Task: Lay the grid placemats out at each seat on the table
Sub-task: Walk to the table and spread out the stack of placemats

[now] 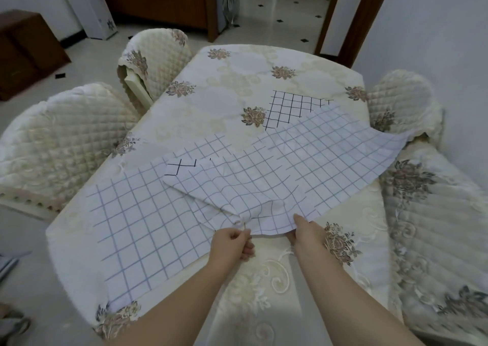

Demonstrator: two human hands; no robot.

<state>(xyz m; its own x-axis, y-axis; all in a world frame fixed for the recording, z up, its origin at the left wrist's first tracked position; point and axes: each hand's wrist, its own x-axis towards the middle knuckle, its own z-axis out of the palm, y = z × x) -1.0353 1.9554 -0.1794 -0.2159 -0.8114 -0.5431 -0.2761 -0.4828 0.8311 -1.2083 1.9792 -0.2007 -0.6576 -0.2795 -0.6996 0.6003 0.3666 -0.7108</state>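
A white grid placemat [137, 227] lies flat on the table's near left part. A second grid placemat [303, 166] stretches from my hands toward the right edge, rumpled and partly lifted, overlapping the first one. A third grid placemat with darker lines [290, 106] peeks out beyond it near the middle right. My left hand [232, 242] pinches the near edge of the second placemat. My right hand [306, 232] grips the same edge a little to the right, thumb on top.
The table [224, 87] wears a cream floral cloth. Quilted chairs stand at the left [60, 134], far left [155, 58], far right [401, 100] and near right [435, 234]. A wall [435, 29] runs close on the right, and a dark wooden cabinet [23, 52] stands at the far left.
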